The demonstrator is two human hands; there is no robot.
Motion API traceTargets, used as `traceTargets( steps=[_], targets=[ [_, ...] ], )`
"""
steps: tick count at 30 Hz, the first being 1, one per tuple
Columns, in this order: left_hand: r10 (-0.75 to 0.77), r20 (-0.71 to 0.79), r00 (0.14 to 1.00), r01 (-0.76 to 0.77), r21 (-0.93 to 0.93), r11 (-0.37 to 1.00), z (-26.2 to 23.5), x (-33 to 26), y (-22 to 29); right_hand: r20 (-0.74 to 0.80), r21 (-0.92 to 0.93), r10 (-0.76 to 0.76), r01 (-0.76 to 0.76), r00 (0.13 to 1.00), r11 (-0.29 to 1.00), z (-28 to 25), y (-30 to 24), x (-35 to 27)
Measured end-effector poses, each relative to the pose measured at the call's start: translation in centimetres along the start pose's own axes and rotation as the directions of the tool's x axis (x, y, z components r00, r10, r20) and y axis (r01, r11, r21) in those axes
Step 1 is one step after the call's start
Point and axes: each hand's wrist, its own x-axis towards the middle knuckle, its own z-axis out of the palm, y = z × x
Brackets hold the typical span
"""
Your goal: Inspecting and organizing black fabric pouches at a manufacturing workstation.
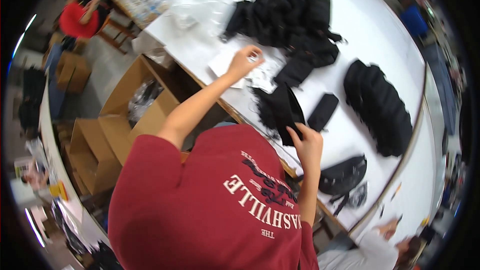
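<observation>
My right hand grips the edge of a black fabric pouch, thumb on one side. The pouch is tilted over the table's near edge and looks partly spread at its mouth. My left hand is raised over a heap of small white pieces, with its fingers curled together. Whatever lies between those fingertips is too small to make out. Beside the pouch rests another flat black pouch. A large pile of black fabric bags lies beyond my hands.
A long stack of black pouches and a black waist bag lie to the right on the white table. Clear plastic bags lie at the far left. Open cardboard boxes stand left of me. A co-worker sits at lower right.
</observation>
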Motion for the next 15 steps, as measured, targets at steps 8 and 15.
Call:
traceTargets(
  steps=[8,15],
  targets=[
    [0.063,0.387,0.92,0.185,-0.571,0.8,0.2,-3.1,13.9,-0.027,-0.104,-0.094,0.091,0.995,0.99,0.5,-1.4,1.3],
    [0.396,0.546,0.739,-0.449,-0.04,0.893,-0.6,-3.4,15.1,-0.08,-0.212,-0.232,0.211,0.969,0.954,-0.4,-1.5,1.5]
  ],
)
